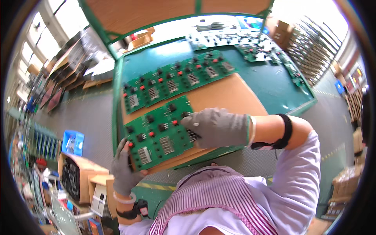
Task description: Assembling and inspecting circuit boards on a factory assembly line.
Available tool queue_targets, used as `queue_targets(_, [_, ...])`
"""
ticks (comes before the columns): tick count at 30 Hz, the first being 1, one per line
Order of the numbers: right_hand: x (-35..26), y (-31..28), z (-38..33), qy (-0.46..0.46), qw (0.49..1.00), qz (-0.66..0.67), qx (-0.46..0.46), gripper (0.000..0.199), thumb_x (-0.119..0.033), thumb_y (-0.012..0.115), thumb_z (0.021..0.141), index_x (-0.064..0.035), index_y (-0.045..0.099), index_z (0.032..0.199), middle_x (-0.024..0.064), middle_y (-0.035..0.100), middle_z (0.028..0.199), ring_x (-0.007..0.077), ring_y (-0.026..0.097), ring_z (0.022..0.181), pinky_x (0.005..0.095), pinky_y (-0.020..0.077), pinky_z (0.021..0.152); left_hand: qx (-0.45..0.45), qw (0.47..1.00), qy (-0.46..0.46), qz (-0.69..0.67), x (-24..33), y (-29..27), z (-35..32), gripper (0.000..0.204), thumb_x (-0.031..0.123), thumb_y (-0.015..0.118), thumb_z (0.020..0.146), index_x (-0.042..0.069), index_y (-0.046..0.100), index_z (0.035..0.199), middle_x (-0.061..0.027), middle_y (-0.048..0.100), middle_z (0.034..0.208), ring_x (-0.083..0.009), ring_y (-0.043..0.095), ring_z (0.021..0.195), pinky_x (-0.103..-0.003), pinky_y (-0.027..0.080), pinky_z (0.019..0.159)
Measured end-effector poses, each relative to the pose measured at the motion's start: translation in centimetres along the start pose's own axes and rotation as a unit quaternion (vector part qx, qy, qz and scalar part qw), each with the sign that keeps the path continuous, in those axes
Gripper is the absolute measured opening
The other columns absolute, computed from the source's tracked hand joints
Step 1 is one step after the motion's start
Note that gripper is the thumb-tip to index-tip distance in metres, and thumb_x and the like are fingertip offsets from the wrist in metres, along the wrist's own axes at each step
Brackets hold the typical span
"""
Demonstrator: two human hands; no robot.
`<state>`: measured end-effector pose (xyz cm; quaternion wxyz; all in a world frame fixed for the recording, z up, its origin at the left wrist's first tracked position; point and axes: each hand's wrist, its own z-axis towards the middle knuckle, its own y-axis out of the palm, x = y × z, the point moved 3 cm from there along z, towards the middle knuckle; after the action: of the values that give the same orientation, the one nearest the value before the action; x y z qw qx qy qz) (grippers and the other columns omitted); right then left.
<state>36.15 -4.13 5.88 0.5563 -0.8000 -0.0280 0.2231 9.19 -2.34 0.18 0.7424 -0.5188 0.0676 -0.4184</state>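
Observation:
A green circuit board panel [158,133] with black and red parts lies on a brown cardboard sheet [231,96] at the near edge of a green-topped table [270,84]. My left hand [124,168], in a grey glove, grips the panel's near left corner together with the cardboard edge. My right hand [215,126], also gloved, rests flat on the panel's right end, fingers pointing left. A second, longer row of green circuit boards [176,80] lies farther back on the cardboard.
More circuit boards [262,53] lie at the table's far right. A green frame post [100,33] rises at the table's left. Open cardboard boxes [80,178] and a blue bin [72,143] stand on the floor at left. Racks [309,47] line the right.

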Motion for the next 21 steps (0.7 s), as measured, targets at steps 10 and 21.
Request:
queue_targets(10, [24.3, -3.5, -12.7, 0.295, 0.883, -0.097, 0.351, 0.05, -0.029, 0.065, 0.069, -0.016, 0.056, 0.117, 0.0116, 0.058, 0.111, 0.0273, 0.057, 0.099, 0.0369, 0.0455, 0.086, -0.021, 0.995, -0.073, -0.068, -0.6, -0.2, -1.9, 0.105, 0.077, 0.04, 0.071, -0.011, 0.033, 0.129, -0.0251, 0.039, 0.129, -0.0321, 0.04, 0.12, -0.038, 0.029, 0.101])
queue_targets(21, [35.7, -1.8, -18.9, 0.58, 0.772, -0.067, 0.253, 0.081, -0.06, 0.066, 0.062, -0.0007, 0.053, 0.117, 0.0197, 0.055, 0.116, 0.0308, 0.054, 0.108, 0.0371, 0.0426, 0.091, 0.014, 0.994, -0.081, -0.078, -0.8, -0.2, -2.1, 0.097, 0.075, 0.038, 0.074, -0.009, 0.039, 0.125, -0.0266, 0.043, 0.126, -0.0363, 0.046, 0.114, -0.039, 0.036, 0.094])
